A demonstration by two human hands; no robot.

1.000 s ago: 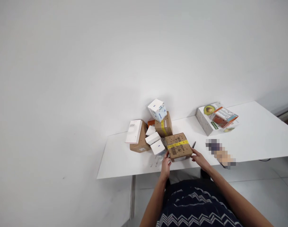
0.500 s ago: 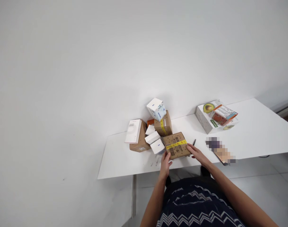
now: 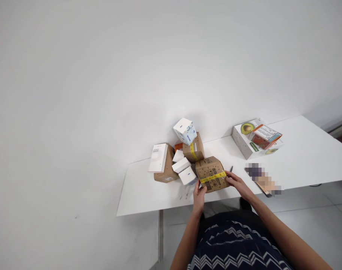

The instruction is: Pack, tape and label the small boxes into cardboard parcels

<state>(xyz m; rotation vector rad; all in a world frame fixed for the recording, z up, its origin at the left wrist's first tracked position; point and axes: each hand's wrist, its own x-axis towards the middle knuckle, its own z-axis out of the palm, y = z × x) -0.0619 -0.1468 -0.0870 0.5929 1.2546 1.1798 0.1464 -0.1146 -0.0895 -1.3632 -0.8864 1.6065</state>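
A brown cardboard box [image 3: 211,168] with yellow tape and black print is held between my two hands at the table's front edge, tilted so that its printed side faces me. My left hand [image 3: 199,194] grips its lower left corner. On the right side my right hand [image 3: 236,182] has its fingers round the edge near the tape. Just beyond the box is a dark pen-like object [image 3: 231,169], partly hidden. Small white boxes [image 3: 187,175] lie close to its left, and another taped cardboard box [image 3: 197,148] stands behind with a white-and-blue carton [image 3: 185,131] on top.
On the left of the white table [image 3: 137,187], a flat white box [image 3: 158,157] rests on a brown carton [image 3: 168,170]. To the right, a box with avocado pictures [image 3: 242,142] bears an orange-and-white package [image 3: 263,137]. A flat, blurred-out item [image 3: 260,178] lies nearer the front edge.
The held cardboard box has tipped, its printed side turning toward me and its far side now showing more. Both hands have shifted slightly right with it.
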